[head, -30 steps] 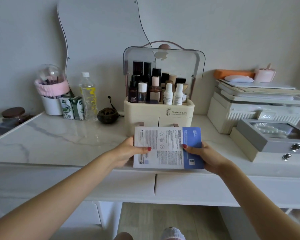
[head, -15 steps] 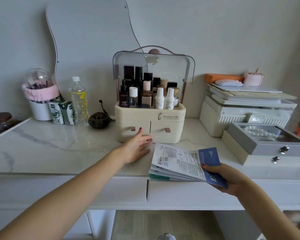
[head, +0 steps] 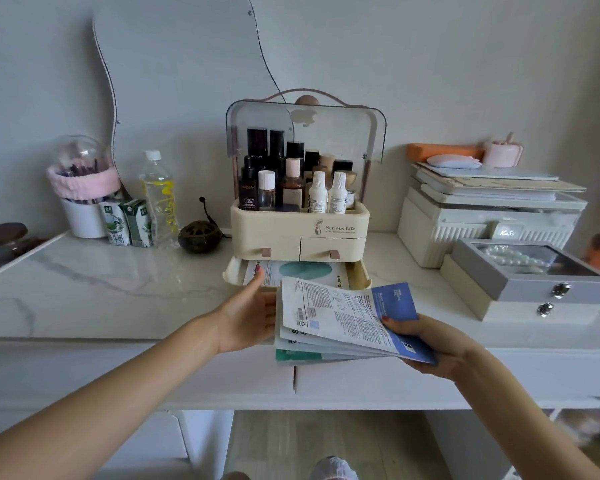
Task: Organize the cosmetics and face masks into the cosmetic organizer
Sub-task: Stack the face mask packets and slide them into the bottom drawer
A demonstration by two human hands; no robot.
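A cream cosmetic organizer [head: 274, 230] stands at the middle of the marble vanity, its clear lid raised and several bottles [head: 293, 188] upright in its top tray. Its wide bottom drawer [head: 359, 273] is pulled out, with a face mask packet [head: 305, 270] lying inside. My left hand [head: 248, 313] is at the drawer's front left, fingers reaching over its edge; part of the hand is hidden behind the packets. My right hand [head: 426, 341] grips a fanned stack of face mask packets [head: 340, 320] just in front of the drawer.
Left of the organizer sit a dark round burner [head: 200, 237], a water bottle [head: 160, 199], two small cartons [head: 129, 221] and a brush holder [head: 82, 195]. On the right stand a white storage box [head: 482, 223] and a grey jewellery box [head: 534, 275].
One second ago both hands held the packets. My left hand let go, went to the organizer's base, and the bottom drawer now stands pulled out. My right hand keeps the stack.
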